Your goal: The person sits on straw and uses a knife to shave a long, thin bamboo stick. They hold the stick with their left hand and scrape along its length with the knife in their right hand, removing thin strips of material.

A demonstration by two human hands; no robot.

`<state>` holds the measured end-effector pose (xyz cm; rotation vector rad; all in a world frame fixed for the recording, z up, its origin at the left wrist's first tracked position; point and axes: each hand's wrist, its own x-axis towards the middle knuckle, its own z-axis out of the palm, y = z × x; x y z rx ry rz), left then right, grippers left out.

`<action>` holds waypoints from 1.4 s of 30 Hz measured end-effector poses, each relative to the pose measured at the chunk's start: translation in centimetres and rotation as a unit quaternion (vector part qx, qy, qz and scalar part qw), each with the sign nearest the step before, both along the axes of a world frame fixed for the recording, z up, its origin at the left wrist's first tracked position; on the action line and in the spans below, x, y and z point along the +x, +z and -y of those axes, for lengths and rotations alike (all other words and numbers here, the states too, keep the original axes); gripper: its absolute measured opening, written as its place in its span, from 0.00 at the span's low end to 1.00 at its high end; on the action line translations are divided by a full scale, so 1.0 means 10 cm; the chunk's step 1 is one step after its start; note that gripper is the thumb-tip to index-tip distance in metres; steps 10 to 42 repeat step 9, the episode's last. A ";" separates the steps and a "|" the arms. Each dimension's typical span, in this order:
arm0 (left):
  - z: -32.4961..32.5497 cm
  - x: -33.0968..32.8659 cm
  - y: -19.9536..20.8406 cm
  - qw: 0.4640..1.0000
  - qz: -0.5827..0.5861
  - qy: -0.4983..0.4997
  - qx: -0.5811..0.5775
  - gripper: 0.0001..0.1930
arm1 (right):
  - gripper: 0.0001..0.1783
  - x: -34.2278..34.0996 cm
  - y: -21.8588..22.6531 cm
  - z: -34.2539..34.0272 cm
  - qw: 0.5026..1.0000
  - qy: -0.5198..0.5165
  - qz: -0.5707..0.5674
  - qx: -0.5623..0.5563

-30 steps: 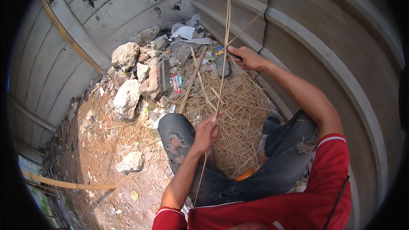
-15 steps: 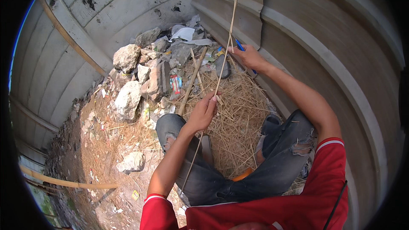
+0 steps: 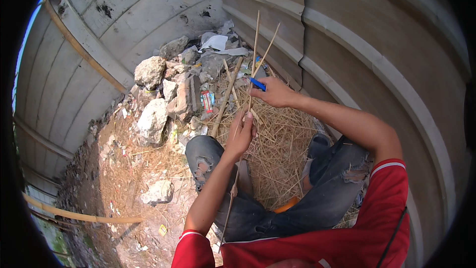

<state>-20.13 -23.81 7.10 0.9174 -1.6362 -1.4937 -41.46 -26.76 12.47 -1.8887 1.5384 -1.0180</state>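
Note:
A long, thin bamboo-like stick (image 3: 229, 211) runs upward from my lap between both hands. Its upper end spreads into two pale strips (image 3: 256, 39). My left hand (image 3: 241, 134) is closed around the stick above my knee. Just beyond it, my right hand (image 3: 275, 92) grips a blue-handled tool (image 3: 258, 84) that looks like a utility knife, held against the stick where the strips part. The blade is not visible, and my right fingers partly cover the handle.
Straw-like shavings (image 3: 280, 154) cover the ground between my bent legs, with an orange object (image 3: 286, 205) near my lap. Pale rocks (image 3: 152, 121) and litter lie ahead to the left. A corrugated metal wall (image 3: 377, 64) rises close on the right, and a bamboo pole (image 3: 89, 214) juts in at left.
My right hand has come down toward my left with the blue tool, now near the left fingers. The stick's top sits lower, and its strips have spread apart.

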 end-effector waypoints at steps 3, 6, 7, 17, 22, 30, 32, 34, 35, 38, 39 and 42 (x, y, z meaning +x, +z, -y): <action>0.10 0.02 -0.03 0.999 -0.026 0.040 -0.013 0.23 | 0.29 0.09 0.23 -0.24 0.988 -0.005 -0.147 -0.049; 0.20 0.11 -0.03 0.999 -0.011 0.049 0.006 0.22 | 0.31 0.05 0.24 -0.31 0.980 0.000 -0.199 -0.032; 0.22 0.13 -0.05 0.999 -0.002 0.049 0.015 0.22 | 0.31 0.04 0.22 -0.32 0.973 0.004 -0.229 -0.033; 0.23 0.14 -0.06 0.999 -0.002 0.048 0.024 0.23 | 0.31 0.04 0.18 -0.34 0.965 0.008 -0.259 -0.030; 0.23 0.14 -0.06 0.999 -0.002 0.048 0.024 0.23 | 0.31 0.04 0.18 -0.34 0.965 0.008 -0.259 -0.030; 0.23 0.14 -0.06 0.999 -0.002 0.048 0.024 0.23 | 0.31 0.04 0.18 -0.34 0.965 0.008 -0.259 -0.030; 0.23 0.14 -0.06 0.999 -0.002 0.048 0.024 0.23 | 0.31 0.04 0.18 -0.34 0.965 0.008 -0.259 -0.030; 0.23 0.14 -0.06 0.999 -0.002 0.048 0.024 0.23 | 0.31 0.04 0.18 -0.34 0.965 0.008 -0.259 -0.030; 0.23 0.14 -0.06 0.999 -0.002 0.048 0.024 0.23 | 0.31 0.04 0.18 -0.34 0.965 0.008 -0.259 -0.030; 0.23 0.14 -0.06 0.999 -0.002 0.048 0.024 0.23 | 0.31 0.04 0.18 -0.34 0.965 0.008 -0.259 -0.030; 0.23 0.14 -0.06 0.999 -0.002 0.048 0.024 0.23 | 0.31 0.04 0.18 -0.34 0.965 0.008 -0.259 -0.030; 0.23 0.14 -0.06 0.999 -0.002 0.048 0.024 0.23 | 0.31 0.04 0.18 -0.34 0.965 0.008 -0.259 -0.030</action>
